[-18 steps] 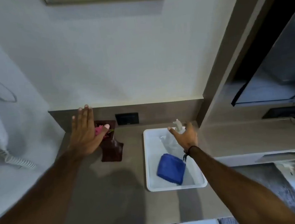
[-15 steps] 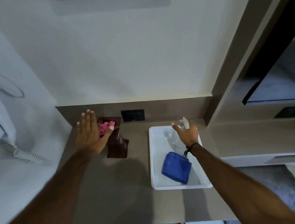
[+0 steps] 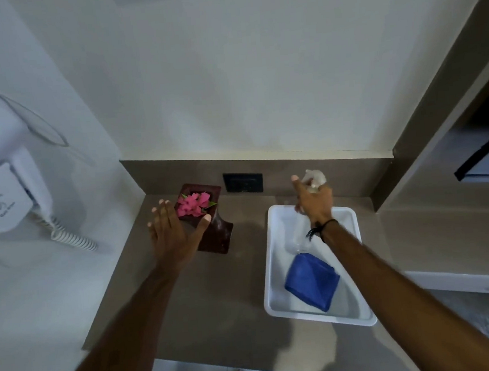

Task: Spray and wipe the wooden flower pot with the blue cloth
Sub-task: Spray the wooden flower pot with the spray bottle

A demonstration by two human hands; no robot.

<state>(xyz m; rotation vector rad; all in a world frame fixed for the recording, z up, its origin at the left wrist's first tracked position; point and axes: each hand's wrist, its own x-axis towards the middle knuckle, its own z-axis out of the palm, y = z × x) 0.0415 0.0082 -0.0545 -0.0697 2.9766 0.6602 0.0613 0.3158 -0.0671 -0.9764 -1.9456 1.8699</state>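
Spanning the lower part of the view, a taupe countertop (image 3: 205, 299) ran back to a low matching upstand beneath a pale wall, with a dark socket plate (image 3: 243, 182) set in it and a white wall-mounted hair dryer (image 3: 7, 198) with a coiled cord on the left. Nearest lay a white tray (image 3: 270, 288) holding the folded blue cloth (image 3: 312, 282). Farther back, the right hand (image 3: 315, 203) was closed around a clear spray bottle (image 3: 313, 178) at the tray's far end, its index finger raised. The left hand (image 3: 171, 235) was spread flat, fingers apart, its thumb touching or just over the wooden flower pot (image 3: 216, 231); I could not tell which. The pot stood by the upstand, dark reddish brown, square-rimmed, with pink flowers (image 3: 193, 204) inside.
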